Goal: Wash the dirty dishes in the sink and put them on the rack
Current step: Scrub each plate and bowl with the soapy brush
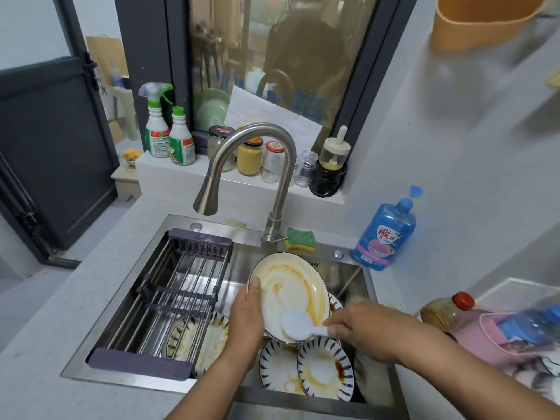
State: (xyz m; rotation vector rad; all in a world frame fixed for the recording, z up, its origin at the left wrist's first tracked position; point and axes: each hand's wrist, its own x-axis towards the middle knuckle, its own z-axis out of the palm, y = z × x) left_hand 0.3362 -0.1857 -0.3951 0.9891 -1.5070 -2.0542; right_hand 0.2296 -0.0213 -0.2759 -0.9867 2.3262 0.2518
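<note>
My left hand (247, 322) grips the left rim of a white plate (292, 286) smeared with orange sauce, tilted up over the steel sink (357, 275). My right hand (368, 327) pinches the handle of a white spoon (298, 324) whose bowl lies against the plate's lower face. Below them in the sink lie dirty striped plates (325, 366), and another striped plate (209, 338) sits under the rack. The grey wire rack (169, 298) spans the sink's left half and holds nothing.
The faucet (251, 165) arches over the sink with no water running. A green-yellow sponge (300, 239) lies by its base and a blue soap bottle (385, 234) stands at the right. Jars and spray bottles (168, 137) line the sill. Bottles and a pink bag (497, 334) crowd the right counter.
</note>
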